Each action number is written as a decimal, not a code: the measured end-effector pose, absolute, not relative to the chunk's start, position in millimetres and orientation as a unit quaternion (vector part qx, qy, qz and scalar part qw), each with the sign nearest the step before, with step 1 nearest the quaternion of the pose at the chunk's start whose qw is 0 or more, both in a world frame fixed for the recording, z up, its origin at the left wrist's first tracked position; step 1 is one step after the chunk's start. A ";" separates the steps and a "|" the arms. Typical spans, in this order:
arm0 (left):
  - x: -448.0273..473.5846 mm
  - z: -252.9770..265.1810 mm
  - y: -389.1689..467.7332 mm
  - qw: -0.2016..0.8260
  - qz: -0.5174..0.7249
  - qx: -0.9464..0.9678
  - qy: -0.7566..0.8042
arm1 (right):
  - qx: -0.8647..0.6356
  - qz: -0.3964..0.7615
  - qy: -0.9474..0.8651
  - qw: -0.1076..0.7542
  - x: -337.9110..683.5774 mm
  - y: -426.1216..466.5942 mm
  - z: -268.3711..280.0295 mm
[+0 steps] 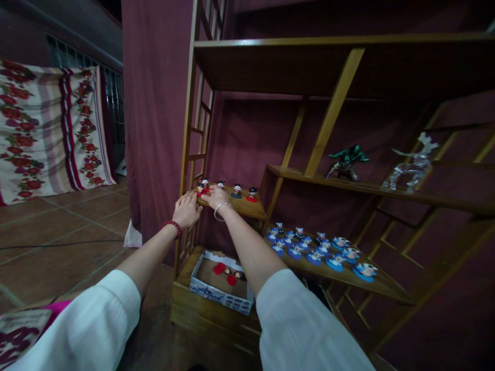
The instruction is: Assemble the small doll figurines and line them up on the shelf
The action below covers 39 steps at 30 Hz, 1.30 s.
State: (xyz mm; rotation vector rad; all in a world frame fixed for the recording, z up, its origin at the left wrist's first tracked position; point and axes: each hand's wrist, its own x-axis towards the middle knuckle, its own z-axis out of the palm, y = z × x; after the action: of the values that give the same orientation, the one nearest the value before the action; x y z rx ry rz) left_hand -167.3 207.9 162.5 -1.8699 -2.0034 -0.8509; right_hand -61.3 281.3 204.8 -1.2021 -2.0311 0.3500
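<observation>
Both hands meet at the left end of a small wooden shelf (247, 207). My right hand (217, 198), with a bangle on the wrist, has thumb and fingers at the red base of a small black-haired figurine (200, 189); its grip is partly hidden. Close on the other side is my left hand (186, 210), fingers stretched out along the shelf's end by the side post. Behind them stand similar figurines, one (220, 184) partly covered by my right hand. Farther right are a dark-based figurine (236, 191) and a red-based figurine (252, 194).
Below, an open cardboard box (221, 299) holds a few red-based figurines (231, 280). Several blue-based figurines (314, 257) fill a lower shelf at right. A green-and-bronze statuette (348, 162) and a clear deer-like ornament (412, 165) stand higher up. A wooden upright (334, 113) crosses between shelves.
</observation>
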 end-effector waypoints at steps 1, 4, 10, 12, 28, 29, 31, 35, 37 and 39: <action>-167.6 162.2 208.4 0.137 -0.291 -0.647 -0.692 | -0.462 0.153 -0.789 0.374 -58.8 279.5 204.0; -168.1 162.2 208.1 0.136 -0.279 -0.648 -0.695 | -0.442 0.208 -0.783 0.385 -51.2 273.8 200.3; -165.4 151.1 195.4 0.149 -0.285 -0.650 -0.689 | -0.375 0.303 -0.758 0.439 -31.6 254.1 189.7; -163.0 141.9 188.3 0.159 -0.302 -0.650 -0.679 | -0.346 0.287 -0.769 0.455 -21.2 244.2 181.8; -101.9 36.8 157.3 -0.063 -0.179 -0.684 -0.704 | -0.550 0.215 -0.771 0.239 62.2 195.9 36.7; -96.2 30.1 156.5 -0.072 -0.168 -0.691 -0.700 | -0.557 0.217 -0.768 0.228 64.1 195.4 29.9; -84.4 17.8 155.1 -0.090 -0.144 -0.702 -0.692 | -0.570 0.217 -0.765 0.205 66.9 193.8 17.5; -62.4 -2.6 155.1 -0.117 -0.102 -0.719 -0.677 | -0.578 0.210 -0.771 0.164 70.6 188.5 0.2; -54.3 -11.5 157.0 -0.127 -0.085 -0.722 -0.675 | -0.579 0.204 -0.776 0.148 71.8 185.6 -5.1; -48.8 -19.9 159.6 -0.138 -0.070 -0.730 -0.666 | -0.584 0.198 -0.776 0.132 73.0 183.8 -9.9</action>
State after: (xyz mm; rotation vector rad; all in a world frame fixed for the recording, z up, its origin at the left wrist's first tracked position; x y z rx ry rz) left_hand -48.8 159.6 -19.9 -2.5189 -2.2993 -0.2406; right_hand 73.0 183.8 -9.9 -1.6949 -2.2524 0.5743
